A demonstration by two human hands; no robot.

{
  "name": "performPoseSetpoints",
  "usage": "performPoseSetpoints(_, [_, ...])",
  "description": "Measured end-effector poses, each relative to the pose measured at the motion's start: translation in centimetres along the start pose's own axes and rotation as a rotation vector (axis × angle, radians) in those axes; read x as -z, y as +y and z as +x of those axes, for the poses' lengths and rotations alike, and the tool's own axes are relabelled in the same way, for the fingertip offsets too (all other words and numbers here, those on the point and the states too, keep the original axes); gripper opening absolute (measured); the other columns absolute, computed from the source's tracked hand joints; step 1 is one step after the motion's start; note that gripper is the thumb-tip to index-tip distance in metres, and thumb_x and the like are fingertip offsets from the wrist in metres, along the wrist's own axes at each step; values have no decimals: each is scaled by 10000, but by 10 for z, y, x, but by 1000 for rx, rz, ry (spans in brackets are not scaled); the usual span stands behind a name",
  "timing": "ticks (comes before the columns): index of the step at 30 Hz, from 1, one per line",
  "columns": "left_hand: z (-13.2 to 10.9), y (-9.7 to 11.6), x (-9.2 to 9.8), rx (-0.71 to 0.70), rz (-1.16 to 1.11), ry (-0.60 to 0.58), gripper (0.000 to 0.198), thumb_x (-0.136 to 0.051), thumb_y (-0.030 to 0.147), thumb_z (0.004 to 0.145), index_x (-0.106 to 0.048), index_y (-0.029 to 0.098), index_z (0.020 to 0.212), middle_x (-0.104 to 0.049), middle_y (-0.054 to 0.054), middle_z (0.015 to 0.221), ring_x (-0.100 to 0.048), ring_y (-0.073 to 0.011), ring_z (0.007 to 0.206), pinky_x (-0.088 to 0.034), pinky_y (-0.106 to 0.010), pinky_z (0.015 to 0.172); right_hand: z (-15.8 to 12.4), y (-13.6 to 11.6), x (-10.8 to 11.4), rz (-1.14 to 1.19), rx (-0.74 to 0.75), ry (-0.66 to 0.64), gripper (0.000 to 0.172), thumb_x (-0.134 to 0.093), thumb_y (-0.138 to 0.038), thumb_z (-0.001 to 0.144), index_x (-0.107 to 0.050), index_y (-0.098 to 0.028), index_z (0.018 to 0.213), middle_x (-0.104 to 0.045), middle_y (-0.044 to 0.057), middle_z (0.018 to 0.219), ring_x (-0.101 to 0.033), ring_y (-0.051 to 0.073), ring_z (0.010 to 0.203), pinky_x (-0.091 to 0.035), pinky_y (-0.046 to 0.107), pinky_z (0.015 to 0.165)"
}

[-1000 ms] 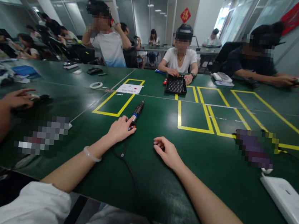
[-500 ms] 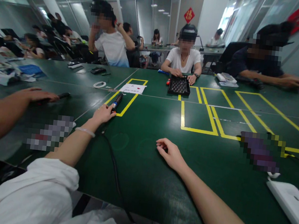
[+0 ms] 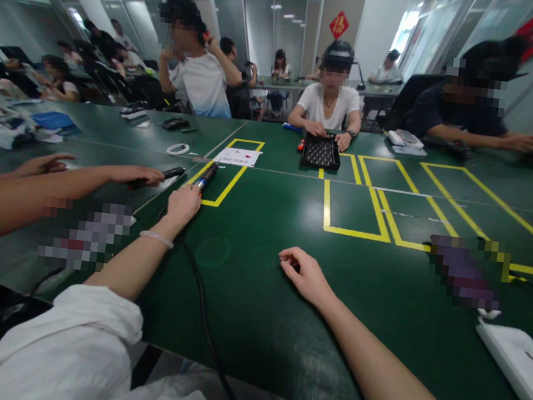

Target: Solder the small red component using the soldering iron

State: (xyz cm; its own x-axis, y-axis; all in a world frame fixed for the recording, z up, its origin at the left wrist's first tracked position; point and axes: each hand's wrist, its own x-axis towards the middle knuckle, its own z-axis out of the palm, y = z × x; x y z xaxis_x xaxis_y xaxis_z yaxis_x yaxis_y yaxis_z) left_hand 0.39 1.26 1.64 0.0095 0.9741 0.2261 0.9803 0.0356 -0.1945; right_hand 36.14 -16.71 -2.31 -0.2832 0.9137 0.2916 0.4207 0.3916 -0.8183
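Observation:
My left hand (image 3: 184, 205) is wrapped round the rear end of a black cylindrical tool (image 3: 205, 178) with a blue band. The tool points away from me, its far end beside a white printed sheet (image 3: 237, 157) inside a yellow tape outline (image 3: 226, 194). A black cable (image 3: 201, 305) emerges near my left wrist and runs down to the table's front edge; I cannot tell whether it joins the tool. My right hand (image 3: 305, 274) rests on the green table (image 3: 253, 314) with its fingers loosely curled and nothing visible in them.
At left, a neighbour's hand (image 3: 141, 176) holds a black tool (image 3: 173, 173). A black tray of small parts (image 3: 321, 151) lies before a person opposite. At right are a blurred phone-like object (image 3: 463, 270) and a white device (image 3: 518, 357). A white ring (image 3: 178, 149) lies farther left.
My left hand has closed round the tool, its rear end now hidden in the grip. The neighbour's hand with the black tool has moved right, towards mine. My right hand has stayed still.

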Motion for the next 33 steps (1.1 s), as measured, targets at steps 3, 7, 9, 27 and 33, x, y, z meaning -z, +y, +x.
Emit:
performPoseSetpoints(3, [0, 9, 9, 50, -46, 28, 399, -332, 299, 930, -566, 47, 1134, -580, -236, 1130, -561, -360, 1026, -440, -461, 834, 0, 0, 0, -13, 9, -8, 139, -541, -181, 881, -610, -196, 1001, -645, 36, 923, -609, 158, 819, -482, 302, 781])
performPoseSetpoints(7, [-17, 43, 26, -34, -263, 62, 353, -346, 315, 943, -574, 131, 1140, -610, -162, 1152, -567, -308, 1064, -427, -419, 883, 0, 1, 0, -14, 11, -11, 138, -540, -183, 882, -612, -196, 1000, -643, 37, 916, -605, 159, 812, -479, 302, 772])
performPoseSetpoints(9, [-35, 69, 36, -144, -473, -23, 320, -370, 327, 942, -585, 181, 1128, -649, -96, 1093, -600, -259, 1012, -443, -370, 866, 0, 1, 0, -8, 8, -12, 134, -539, -189, 883, -615, -196, 993, -642, 37, 913, -603, 161, 808, -476, 303, 766])
performPoseSetpoints(27, [-133, 152, 61, -599, -1411, -728, 459, -532, 332, 899, -442, 159, 1315, -582, -22, 873, -564, -136, 807, -427, -252, 719, -2, 2, -3, 283, -45, -40, 218, -595, -319, 861, -487, -201, 1008, -617, -21, 754, -581, 127, 664, -456, 255, 645])
performPoseSetpoints(33, [-139, 152, 61, -666, -1375, -770, 562, -506, 320, 919, -327, 191, 1435, -551, 5, 831, -518, -115, 751, -405, -251, 721, -2, -4, 0, 228, 31, -153, 161, -560, -272, 893, -556, -206, 1039, -662, 3, 803, -601, 138, 701, -467, 269, 691])
